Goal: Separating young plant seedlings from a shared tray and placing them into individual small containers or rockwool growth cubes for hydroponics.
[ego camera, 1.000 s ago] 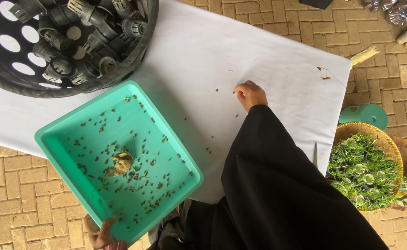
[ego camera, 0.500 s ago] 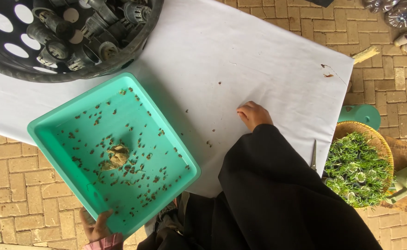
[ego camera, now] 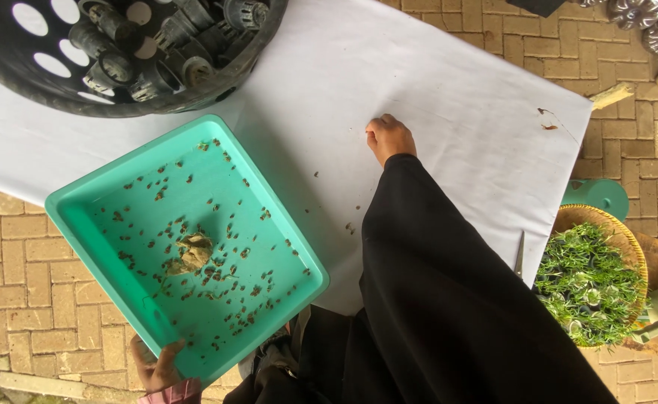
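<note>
1. Head view, ground: brick paving [ego camera: 14, 254] in tan blocks, with a white sheet [ego camera: 448, 97] spread flat over it. All places below are given relative to the sheet.
2. Teal tray [ego camera: 187, 247]: square, shallow, lying half on the sheet's near left edge and half over the paving. Its floor carries many small dark seeds [ego camera: 246, 288] and one pale crumpled clump [ego camera: 190, 251] near the middle.
3. Left hand [ego camera: 157, 366]: fingers closed on the tray's near corner, off the sheet; pink cuff showing at the wrist.
4. Right hand [ego camera: 389, 138]: near the sheet's centre, fingertips bunched together and pressed to the cloth; whether it pinches anything cannot be told. Black sleeve [ego camera: 448, 299] runs back from it.
5. Loose seeds [ego camera: 351, 227]: a few dark specks on the sheet between the tray and the sleeve.
6. Black perforated basket [ego camera: 59, 67]: on the sheet's far left, filled with small dark pots [ego camera: 164, 37].
7. Woven basket [ego camera: 606, 224]: on the paving just beyond the sheet's right edge, holding green seedlings [ego camera: 587, 277].
8. Scissors [ego camera: 519, 254]: blade visible at the sheet's right edge, beside the woven basket.
</note>
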